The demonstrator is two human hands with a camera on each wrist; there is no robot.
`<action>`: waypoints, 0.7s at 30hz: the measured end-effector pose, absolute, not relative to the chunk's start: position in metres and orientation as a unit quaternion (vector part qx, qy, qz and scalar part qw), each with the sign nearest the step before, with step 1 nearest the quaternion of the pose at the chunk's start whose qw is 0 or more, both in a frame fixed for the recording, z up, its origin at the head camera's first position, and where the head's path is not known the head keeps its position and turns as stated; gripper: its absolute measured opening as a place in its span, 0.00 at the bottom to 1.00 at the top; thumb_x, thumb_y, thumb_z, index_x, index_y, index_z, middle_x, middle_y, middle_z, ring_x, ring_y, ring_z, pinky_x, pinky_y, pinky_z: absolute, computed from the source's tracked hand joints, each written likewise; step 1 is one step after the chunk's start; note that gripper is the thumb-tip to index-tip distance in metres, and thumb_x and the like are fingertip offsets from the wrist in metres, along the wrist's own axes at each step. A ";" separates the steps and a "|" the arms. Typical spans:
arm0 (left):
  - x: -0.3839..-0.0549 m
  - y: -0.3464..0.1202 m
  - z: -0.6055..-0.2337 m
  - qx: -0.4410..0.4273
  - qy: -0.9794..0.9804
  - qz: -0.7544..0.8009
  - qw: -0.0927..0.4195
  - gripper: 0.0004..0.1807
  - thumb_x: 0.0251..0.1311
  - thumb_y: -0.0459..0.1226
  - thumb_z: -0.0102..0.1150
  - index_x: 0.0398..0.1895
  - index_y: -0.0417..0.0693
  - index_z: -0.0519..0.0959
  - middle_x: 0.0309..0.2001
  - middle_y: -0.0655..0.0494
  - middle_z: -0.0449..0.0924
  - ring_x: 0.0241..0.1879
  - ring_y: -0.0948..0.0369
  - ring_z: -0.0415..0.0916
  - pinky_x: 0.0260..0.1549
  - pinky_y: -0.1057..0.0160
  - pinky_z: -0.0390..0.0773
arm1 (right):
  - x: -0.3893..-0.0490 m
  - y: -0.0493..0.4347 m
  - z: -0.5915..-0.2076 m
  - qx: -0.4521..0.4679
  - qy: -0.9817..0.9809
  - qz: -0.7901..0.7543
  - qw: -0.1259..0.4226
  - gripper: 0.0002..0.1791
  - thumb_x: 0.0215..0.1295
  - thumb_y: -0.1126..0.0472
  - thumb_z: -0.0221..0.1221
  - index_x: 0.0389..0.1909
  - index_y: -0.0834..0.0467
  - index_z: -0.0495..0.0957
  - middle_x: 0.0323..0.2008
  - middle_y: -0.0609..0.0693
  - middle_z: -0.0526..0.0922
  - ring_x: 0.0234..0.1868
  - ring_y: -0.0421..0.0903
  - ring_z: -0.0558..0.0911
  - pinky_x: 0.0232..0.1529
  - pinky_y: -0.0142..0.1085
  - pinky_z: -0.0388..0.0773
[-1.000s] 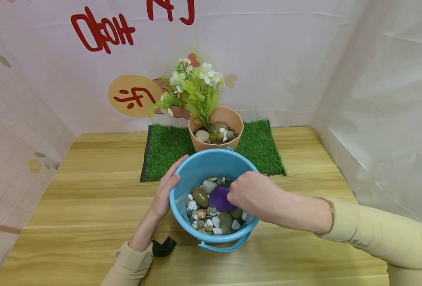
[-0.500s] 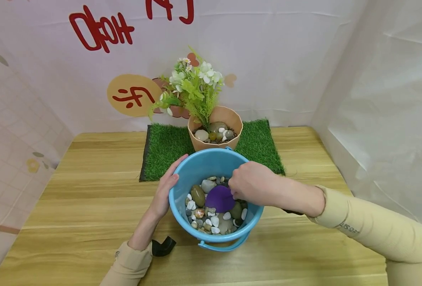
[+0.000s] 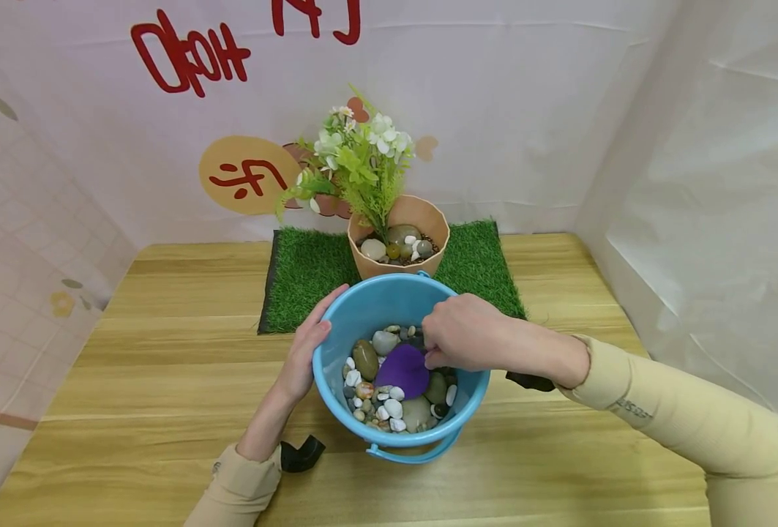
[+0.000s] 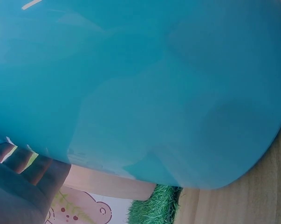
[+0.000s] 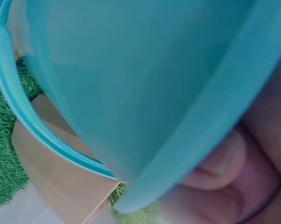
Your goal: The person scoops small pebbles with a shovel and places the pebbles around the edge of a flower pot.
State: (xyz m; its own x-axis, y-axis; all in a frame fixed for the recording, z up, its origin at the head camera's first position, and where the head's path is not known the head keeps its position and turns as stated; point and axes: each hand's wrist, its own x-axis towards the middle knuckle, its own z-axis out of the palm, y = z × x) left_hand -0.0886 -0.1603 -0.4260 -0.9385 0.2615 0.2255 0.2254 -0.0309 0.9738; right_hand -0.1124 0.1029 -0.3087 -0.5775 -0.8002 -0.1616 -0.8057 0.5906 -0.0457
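A light blue bucket (image 3: pixel 402 433) stands on the wooden table with pebbles and stones (image 3: pixel 365 359) inside. My left hand (image 3: pixel 299 359) holds it at the left, thumb at the rim and fingers along the outer wall. In the left wrist view those fingers (image 4: pixel 40 175) lie against the blue plastic. My right hand (image 3: pixel 470 333) reaches over the right rim and grips a purple shovel (image 3: pixel 403 372); its handle is hidden in the fist. The rounded blade lies among the stones, small white pebbles at its front edge. The right wrist view shows fingertips (image 5: pixel 219 163) behind the rim.
Right behind the bucket, a peach flowerpot (image 3: pixel 398 269) with white flowers (image 3: pixel 385 135) and stones stands on an artificial grass mat (image 3: pixel 306 282). The bucket's handle (image 3: pixel 418 457) hangs at the front. A black bent piece (image 3: pixel 301 454) sits by the left cuff. Printed cloth encloses the table.
My right hand has shifted slightly up and back, the shovel blade turning and sliding a little left toward the front among shifting pebbles. My left hand and the bucket stay in place.
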 end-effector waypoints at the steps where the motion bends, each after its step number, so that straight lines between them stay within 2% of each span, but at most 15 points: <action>1: -0.089 -0.160 -0.426 0.176 0.696 0.696 0.013 0.34 0.76 0.41 0.33 0.84 0.43 0.56 0.79 0.32 0.62 0.75 0.33 0.64 0.66 0.28 0.69 | -0.112 0.103 -0.308 -0.450 0.889 0.014 0.086 0.30 0.61 0.51 0.74 0.09 0.46 0.64 0.14 0.37 0.61 0.17 0.34 0.62 0.22 0.26 0.55; 11: -0.089 -0.160 -0.426 0.178 0.697 0.695 0.013 0.35 0.76 0.42 0.32 0.84 0.43 0.56 0.78 0.31 0.62 0.74 0.31 0.64 0.66 0.28 0.70 | -0.112 0.105 -0.310 -0.448 0.889 0.000 0.092 0.27 0.63 0.51 0.72 0.08 0.47 0.70 0.13 0.38 0.66 0.16 0.34 0.67 0.21 0.26 0.59; 21: -0.089 -0.160 -0.427 0.179 0.696 0.695 0.010 0.35 0.75 0.41 0.33 0.83 0.41 0.56 0.78 0.30 0.62 0.73 0.30 0.64 0.65 0.29 0.70 | -0.110 0.105 -0.308 -0.453 0.888 0.005 0.080 0.26 0.63 0.51 0.73 0.09 0.47 0.71 0.12 0.39 0.68 0.16 0.34 0.67 0.21 0.27 0.59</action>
